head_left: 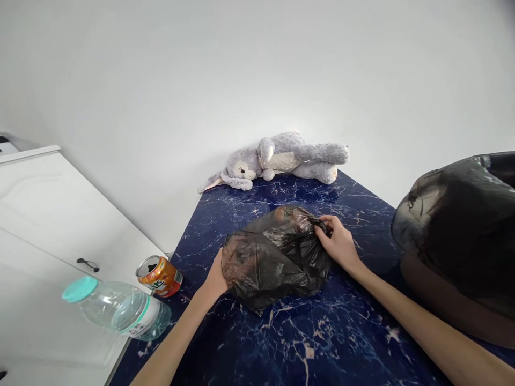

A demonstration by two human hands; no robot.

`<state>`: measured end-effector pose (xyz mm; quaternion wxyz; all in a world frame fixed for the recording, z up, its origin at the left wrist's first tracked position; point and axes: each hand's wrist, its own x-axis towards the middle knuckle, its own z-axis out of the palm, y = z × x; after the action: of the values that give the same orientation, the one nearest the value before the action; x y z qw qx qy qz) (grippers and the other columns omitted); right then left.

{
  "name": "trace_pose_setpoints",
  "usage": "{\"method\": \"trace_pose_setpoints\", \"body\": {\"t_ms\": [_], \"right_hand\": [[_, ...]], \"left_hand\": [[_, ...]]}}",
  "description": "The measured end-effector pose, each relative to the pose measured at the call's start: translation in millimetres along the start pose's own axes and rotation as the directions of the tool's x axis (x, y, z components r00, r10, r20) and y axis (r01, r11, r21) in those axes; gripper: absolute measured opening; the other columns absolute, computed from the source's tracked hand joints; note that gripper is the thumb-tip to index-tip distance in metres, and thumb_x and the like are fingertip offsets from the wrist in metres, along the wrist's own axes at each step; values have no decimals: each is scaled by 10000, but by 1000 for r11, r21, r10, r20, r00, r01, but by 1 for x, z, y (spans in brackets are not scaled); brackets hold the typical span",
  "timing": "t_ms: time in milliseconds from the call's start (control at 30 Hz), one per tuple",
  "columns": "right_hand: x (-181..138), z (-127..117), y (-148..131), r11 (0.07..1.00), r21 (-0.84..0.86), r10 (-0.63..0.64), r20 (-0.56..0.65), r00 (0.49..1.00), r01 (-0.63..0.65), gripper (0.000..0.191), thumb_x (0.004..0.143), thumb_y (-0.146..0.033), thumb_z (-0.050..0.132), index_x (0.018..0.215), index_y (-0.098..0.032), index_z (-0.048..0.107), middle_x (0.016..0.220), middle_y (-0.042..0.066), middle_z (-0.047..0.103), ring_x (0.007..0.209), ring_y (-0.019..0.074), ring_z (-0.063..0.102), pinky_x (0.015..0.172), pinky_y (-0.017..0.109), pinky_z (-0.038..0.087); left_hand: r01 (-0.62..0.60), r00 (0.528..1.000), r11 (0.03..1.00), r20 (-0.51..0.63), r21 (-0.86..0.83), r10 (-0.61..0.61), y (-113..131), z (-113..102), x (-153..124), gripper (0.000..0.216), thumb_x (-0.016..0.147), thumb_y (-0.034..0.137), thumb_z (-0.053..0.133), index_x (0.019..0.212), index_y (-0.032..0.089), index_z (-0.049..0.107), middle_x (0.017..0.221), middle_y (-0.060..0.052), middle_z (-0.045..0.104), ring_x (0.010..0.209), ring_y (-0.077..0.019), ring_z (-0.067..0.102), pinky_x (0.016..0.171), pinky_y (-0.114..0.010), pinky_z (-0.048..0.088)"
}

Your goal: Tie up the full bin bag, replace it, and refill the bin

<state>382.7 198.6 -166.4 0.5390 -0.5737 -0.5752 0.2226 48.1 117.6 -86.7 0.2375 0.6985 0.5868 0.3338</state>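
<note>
A crumpled black plastic bag (273,257) lies in the middle of the dark blue marbled table (322,343). My left hand (215,279) reaches under or into the bag's left edge; the plastic hides its fingers. My right hand (338,241) pinches the bag's gathered top at the right, fingers closed on the plastic.
A grey plush rabbit (277,161) lies at the table's far end against the white wall. An orange drink can (160,276) and a clear plastic bottle with a teal cap (116,308) lie at the table's left edge. A bin lined with a black bag (458,236) stands at right. White cabinet (48,225) at left.
</note>
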Motion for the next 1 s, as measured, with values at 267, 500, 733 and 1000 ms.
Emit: {"method": "trace_pose_setpoints", "body": {"t_ms": [267, 500, 733, 1000], "right_hand": [[18, -12, 27, 986, 75, 163, -285, 945, -147, 410, 845, -543, 644, 1105, -226, 622, 1056, 104, 737, 1008, 297, 703, 947, 452, 539], [23, -15, 34, 976, 115, 211, -329, 921, -183, 382, 786, -501, 667, 1053, -231, 625, 1047, 101, 735, 1020, 310, 701, 992, 480, 532], [23, -16, 34, 973, 132, 224, -311, 924, -191, 383, 762, -506, 668, 1028, -237, 613, 982, 83, 734, 963, 301, 702, 982, 476, 535], [22, -17, 32, 970, 123, 237, -313, 920, -208, 393, 756, -487, 660, 1047, -225, 624, 1001, 102, 747, 966, 314, 706, 970, 491, 537]], "left_hand": [[119, 993, 980, -27, 158, -117, 35, -32, -37, 501, 919, 663, 678, 1195, 248, 721, 1003, -66, 773, 799, -252, 688, 758, -379, 545], [230, 973, 969, -59, 89, -225, 50, -58, -72, 508, 892, 718, 695, 1167, 292, 681, 814, 14, 677, 809, -222, 679, 775, -333, 503], [302, 944, 952, -119, -60, -307, 67, -83, -103, 522, 812, 705, 792, 1107, 290, 674, 934, -16, 710, 907, -247, 724, 807, -333, 567], [250, 967, 967, 31, 49, -251, 50, -67, -116, 488, 881, 607, 751, 1266, 312, 692, 1228, -60, 751, 1116, -294, 723, 1021, -440, 564]]}}
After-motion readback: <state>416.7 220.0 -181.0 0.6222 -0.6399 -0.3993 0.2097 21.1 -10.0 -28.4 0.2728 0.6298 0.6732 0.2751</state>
